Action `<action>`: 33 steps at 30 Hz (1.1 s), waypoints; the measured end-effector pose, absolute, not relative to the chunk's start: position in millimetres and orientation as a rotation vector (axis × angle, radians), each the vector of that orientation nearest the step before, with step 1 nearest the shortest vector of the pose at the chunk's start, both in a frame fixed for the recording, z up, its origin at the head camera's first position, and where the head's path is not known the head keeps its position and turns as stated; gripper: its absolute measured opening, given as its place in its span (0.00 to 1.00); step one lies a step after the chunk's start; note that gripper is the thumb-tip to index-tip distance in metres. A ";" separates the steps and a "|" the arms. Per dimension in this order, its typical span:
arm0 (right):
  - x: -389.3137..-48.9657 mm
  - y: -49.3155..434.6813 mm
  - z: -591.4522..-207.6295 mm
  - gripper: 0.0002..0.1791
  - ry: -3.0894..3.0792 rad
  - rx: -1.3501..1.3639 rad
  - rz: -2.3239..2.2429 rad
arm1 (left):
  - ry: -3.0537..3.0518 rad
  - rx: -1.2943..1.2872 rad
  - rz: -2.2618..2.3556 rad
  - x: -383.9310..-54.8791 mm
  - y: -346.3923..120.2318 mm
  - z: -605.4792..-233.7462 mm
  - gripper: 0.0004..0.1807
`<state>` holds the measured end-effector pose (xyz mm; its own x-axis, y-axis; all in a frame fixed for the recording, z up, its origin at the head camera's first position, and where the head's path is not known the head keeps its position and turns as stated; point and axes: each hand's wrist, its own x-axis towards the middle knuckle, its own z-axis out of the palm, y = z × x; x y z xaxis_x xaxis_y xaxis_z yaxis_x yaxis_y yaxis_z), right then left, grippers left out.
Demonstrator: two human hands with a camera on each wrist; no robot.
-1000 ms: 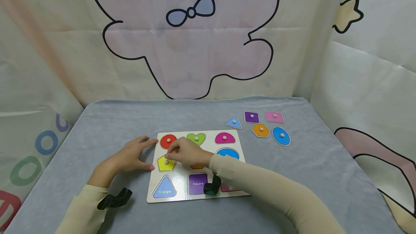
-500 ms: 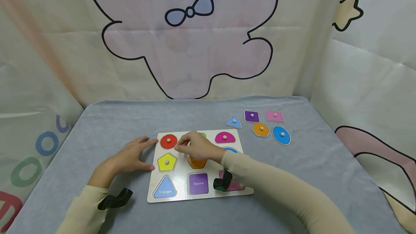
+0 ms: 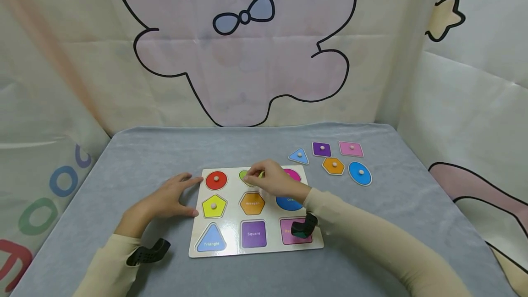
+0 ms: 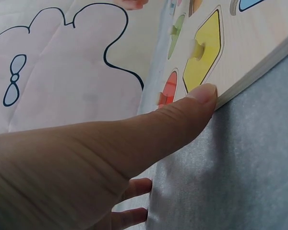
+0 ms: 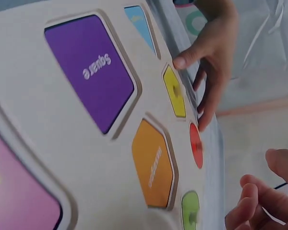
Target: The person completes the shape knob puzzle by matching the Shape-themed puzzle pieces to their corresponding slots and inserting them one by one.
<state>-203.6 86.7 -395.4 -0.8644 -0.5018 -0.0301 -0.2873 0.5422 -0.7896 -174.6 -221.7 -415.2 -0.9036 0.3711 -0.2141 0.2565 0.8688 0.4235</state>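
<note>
Hovering over the top row of the puzzle board [image 3: 233, 242], the right hand [image 3: 270, 178] bends its fingers loosely, thumb and fingertips apart around nothing; the right wrist view shows a gap between them and the green heart [image 5: 188, 203], which sits in its slot. Seen from above, at nine o'clock from that hand lies the red circle [image 3: 216, 181], and at eight the yellow pentagon [image 3: 214, 207], both knobbed and seated, while the magenta piece [image 3: 293, 174] sits at three, partly covered. Printed slots show at seven o'clock for hexagon [image 3: 252, 203], near five for oval [image 3: 289, 203] and between six and seven for square [image 3: 253, 234]. Between eight and nine, beyond the board's edge, the left hand [image 3: 167, 198] spreads its fingers, its thumb tip touching the board. Toward two o'clock on the grey cloth [image 3: 231, 278] lie a loose blue triangle [image 3: 299, 156] and purple square [image 3: 321, 149], with a pink rectangle [image 3: 351, 149] farther right; near three are an orange hexagon [image 3: 333, 166] and blue oval [image 3: 360, 174].
</note>
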 end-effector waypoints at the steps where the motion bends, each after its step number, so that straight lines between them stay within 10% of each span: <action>1: -204.4 90.2 -395.8 0.12 2.539 -0.658 -1.226 | 2.753 0.477 0.563 -174.2 -221.9 -415.6 0.53; 33: -230.8 210.6 -425.5 0.12 2.711 -0.467 -1.290 | 2.750 0.443 0.564 -176.7 -223.5 -417.9 0.52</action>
<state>-230.8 210.6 -425.5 -0.9474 -0.3177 0.0381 -0.2300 0.5934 -0.7713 -176.7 -223.5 -417.9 -0.9080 0.3537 -0.2245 0.2367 0.8753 0.4217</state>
